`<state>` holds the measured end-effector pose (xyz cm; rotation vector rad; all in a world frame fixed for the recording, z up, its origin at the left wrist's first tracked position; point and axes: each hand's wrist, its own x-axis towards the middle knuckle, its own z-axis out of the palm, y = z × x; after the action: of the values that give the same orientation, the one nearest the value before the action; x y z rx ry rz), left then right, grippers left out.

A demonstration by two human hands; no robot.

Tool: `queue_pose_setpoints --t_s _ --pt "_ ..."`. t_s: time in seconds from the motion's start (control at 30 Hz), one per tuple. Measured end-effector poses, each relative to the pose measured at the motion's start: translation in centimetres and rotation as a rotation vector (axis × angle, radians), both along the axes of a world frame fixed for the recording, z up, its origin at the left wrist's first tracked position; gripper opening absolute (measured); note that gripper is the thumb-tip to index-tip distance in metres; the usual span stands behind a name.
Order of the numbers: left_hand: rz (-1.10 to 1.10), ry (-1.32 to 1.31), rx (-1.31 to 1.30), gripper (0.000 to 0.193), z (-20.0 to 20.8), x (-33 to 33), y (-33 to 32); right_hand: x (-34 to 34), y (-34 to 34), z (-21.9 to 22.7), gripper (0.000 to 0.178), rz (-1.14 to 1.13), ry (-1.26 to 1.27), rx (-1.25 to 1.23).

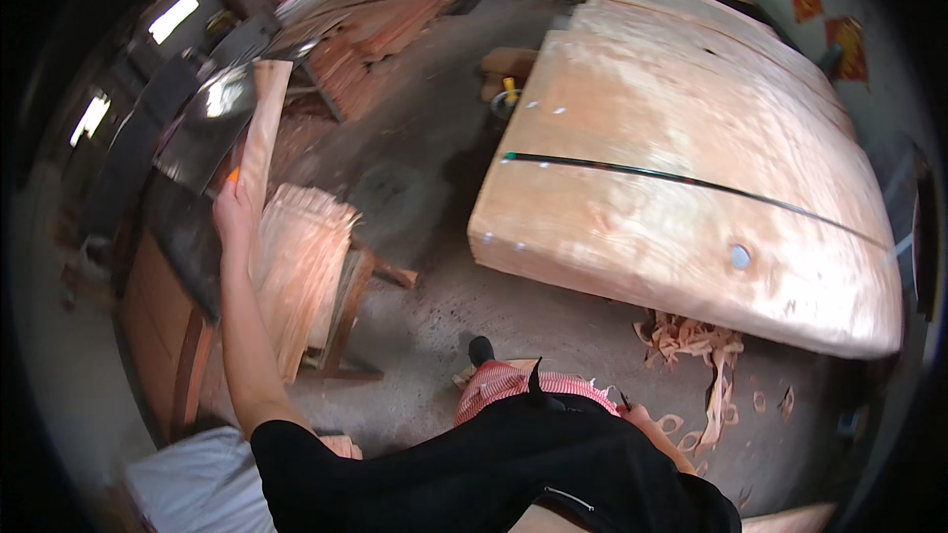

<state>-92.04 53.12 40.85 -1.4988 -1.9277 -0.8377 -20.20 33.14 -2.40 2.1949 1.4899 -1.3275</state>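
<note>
My left hand [234, 212] is stretched far out to the left, closed on a long pale strip of wood veneer [265, 128] that stands up from it. A small orange thing [233, 176] shows right by the fingers; its kind is unclear. Below and right of that hand lies a pile of veneer sheets [301, 271] with ragged ends, on a wooden stand [346, 316]. Down beside my hip, my right hand [637, 416] is closed around something thin and dark [625, 402], too small to name.
At right rises a large stack of veneer sheets [632, 118] with a dark straight strip [642, 173] across its top. Veneer scraps [691, 338] litter the floor near it. A dark metal-topped table [188, 153] and more stacked sheets [385, 15] stand at left and beyond.
</note>
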Motion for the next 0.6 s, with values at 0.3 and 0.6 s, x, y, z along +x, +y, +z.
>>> queue_pose_setpoints --t_s 0.3,0.6 --pt "-0.371 -0.052 -0.152 0.02 -1.6 20.4 12.6 11.1 -10.3 -4.5 0.022 -0.53 0.238 0.032" --pt "-0.456 0.125 -0.225 0.019 -7.0 49.0 27.4 16.8 -11.9 -3.1 0.031 -0.593 0.129 0.169"
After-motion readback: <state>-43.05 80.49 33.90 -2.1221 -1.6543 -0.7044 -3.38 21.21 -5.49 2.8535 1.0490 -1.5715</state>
